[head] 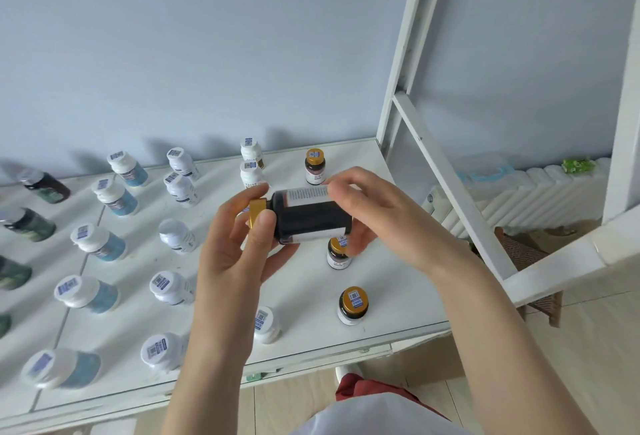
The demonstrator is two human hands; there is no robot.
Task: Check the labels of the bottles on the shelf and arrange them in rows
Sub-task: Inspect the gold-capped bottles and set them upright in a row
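Note:
A dark brown bottle (308, 218) with a gold cap and a white label lies sideways in the air above the white shelf (391, 282). My left hand (239, 247) grips its cap end, thumb on the neck. My right hand (367, 209) holds the bottom end, fingers curled over the label. Three more gold-capped brown bottles stand in a column on the right: the far one (315, 166), the middle one (337, 252) partly behind my right hand, and the near one (352, 305).
Rows of white-capped bottles (171, 287) stand across the shelf's middle, blue-labelled ones (98, 242) further left, dark green ones (29, 223) at the left edge. A white frame post (412, 53) rises at the shelf's right back corner. A radiator (519, 195) lies beyond it.

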